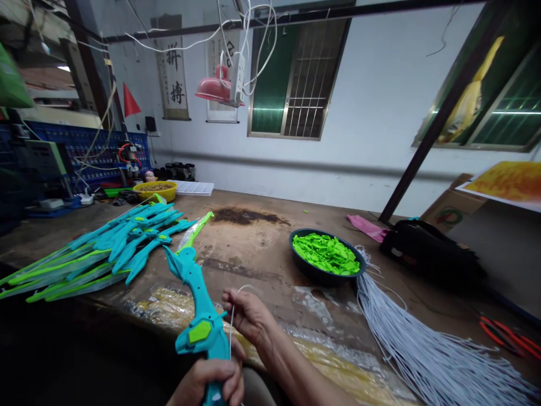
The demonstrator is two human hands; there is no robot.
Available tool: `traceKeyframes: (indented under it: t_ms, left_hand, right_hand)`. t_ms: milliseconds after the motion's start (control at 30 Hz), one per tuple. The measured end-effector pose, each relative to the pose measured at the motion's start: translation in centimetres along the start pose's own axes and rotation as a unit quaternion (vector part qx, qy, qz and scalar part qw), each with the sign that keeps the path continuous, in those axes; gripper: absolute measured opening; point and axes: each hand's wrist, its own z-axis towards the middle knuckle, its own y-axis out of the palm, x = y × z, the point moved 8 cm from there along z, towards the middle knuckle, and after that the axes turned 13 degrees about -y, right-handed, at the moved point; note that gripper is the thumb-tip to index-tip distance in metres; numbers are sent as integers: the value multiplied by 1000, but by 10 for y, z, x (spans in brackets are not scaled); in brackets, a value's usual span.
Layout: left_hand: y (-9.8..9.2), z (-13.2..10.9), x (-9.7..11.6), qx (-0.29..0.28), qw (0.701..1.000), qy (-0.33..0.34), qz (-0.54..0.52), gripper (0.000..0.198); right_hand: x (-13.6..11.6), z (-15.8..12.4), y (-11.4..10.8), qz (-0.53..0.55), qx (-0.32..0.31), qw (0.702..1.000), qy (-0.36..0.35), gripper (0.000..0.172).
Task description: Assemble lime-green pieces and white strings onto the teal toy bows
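A turquoise toy bow with lime-green parts stands tilted over the table's front edge. My left hand is closed around its lower part. Just right of the bow, my right hand is closed in a pinch on a thin white cord. The cord runs down from those fingertips along the bow toward my left hand, and a short loop curls above the fingers. Its lower end is hidden by my left hand.
Several similar toy bows are piled at left. A dark bowl of green plastic pieces stands right of centre, beside a bundle of white cords. Red-handled pliers or cutters and a black bag lie at right. A red lamp hangs overhead.
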Motion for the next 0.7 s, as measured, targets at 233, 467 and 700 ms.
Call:
traceKeyframes:
  t_ms: [233, 467, 700]
  left_hand:
    - [-10, -1, -10, 7, 999, 6, -38, 25]
    - [-30, -53, 51, 154, 983, 95, -6, 42]
    - [-53, -136, 120, 325, 900, 286, -57, 45]
  right_hand:
    - [-52, 11, -1, -69, 65, 982, -163, 46]
    - [-133, -48, -1, -260, 35, 931, -253, 75]
    - [-243, -168, -33, -739, 65, 517, -427, 29]
